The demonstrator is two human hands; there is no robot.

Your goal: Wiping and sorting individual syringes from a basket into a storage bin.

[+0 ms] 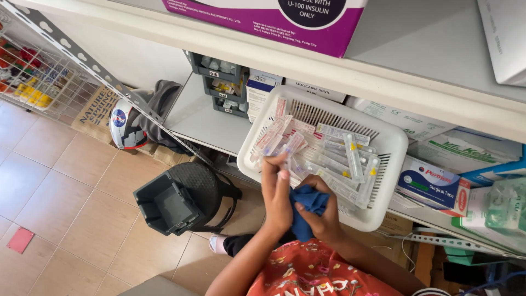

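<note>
Head view: looking down at a shelf edge and tiled floor.
Left hand (276, 197): raised upright at the near rim of the white basket (383, 143), fingers pinching a small packet; the packet's outline is hard to make out.
Right hand (323, 216): clenched around a blue cloth (308, 205), just beside the left hand and touching it.
White basket: sits on the shelf (200, 118), jutting over its edge, filled with wrapped syringes (350, 159).
Nearby: a tape box (433, 186) right of the basket; a dark bin (164, 204) on the floor.
</note>
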